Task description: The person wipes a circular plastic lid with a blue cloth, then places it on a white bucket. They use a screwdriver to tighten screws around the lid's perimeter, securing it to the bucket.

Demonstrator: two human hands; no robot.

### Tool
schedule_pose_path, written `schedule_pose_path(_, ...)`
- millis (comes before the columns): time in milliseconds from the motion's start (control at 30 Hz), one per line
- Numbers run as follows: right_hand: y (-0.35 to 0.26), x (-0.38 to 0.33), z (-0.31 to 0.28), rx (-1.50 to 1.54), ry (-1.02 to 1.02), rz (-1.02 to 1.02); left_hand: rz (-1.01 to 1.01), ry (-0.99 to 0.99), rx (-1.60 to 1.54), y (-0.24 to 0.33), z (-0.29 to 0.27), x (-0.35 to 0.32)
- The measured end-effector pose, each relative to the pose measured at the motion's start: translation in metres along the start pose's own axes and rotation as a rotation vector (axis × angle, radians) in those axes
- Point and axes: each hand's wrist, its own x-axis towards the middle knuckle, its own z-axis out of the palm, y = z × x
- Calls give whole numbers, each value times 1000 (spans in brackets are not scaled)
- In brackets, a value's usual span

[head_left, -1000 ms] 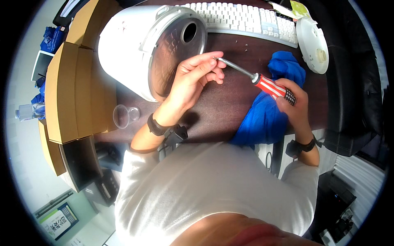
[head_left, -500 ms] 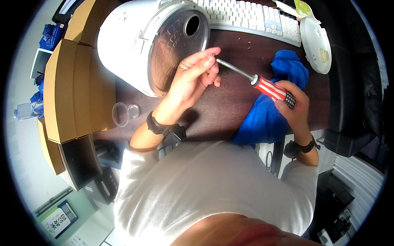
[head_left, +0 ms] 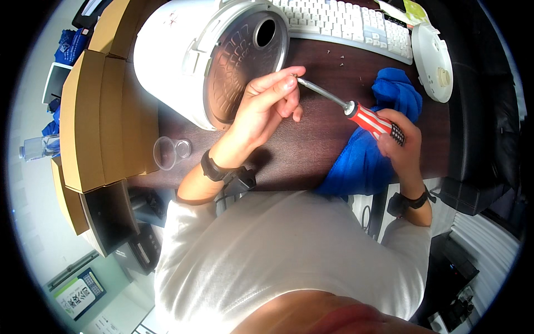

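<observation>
My right hand (head_left: 401, 133) is wrapped around the red-and-white striped handle of a screwdriver (head_left: 371, 121), whose shaft points up and left. The thumb and forefinger of my left hand (head_left: 272, 100) are pinched on a tiny screw-like piece (head_left: 295, 75), mostly hidden by the fingertips. The screwdriver's tip meets or nearly meets this piece; I cannot tell which. Behind my left hand, a white rounded appliance (head_left: 172, 61) lies tilted on its side, its brownish metal end plate (head_left: 236, 69) with a dark round hole facing right. Under the screwdriver lies a blue cloth (head_left: 364, 158).
Several tiny screws (head_left: 342, 57) lie on the dark table (head_left: 311, 133) below a white keyboard (head_left: 350, 25). A round white cover (head_left: 431, 61) rests at the right. Clear plastic cups (head_left: 167, 152) sit beside a cardboard box (head_left: 103, 122) on the left.
The screwdriver's tip and my left fingertips look slightly closer together. The whole view has shifted a little; both hands keep their hold.
</observation>
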Motion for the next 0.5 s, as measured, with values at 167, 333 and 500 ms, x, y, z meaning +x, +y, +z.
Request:
schedule_pose_path(167,1,2,3,201,-7,81,14,11,30,-1,3,0)
schedule_pose_path(333,3,2,2,170,-7,46,26,-16,-7,-1,2,0)
schedule_pose_path(500,4,1,3,147,6,55,-3,23,-21,-3,1,1)
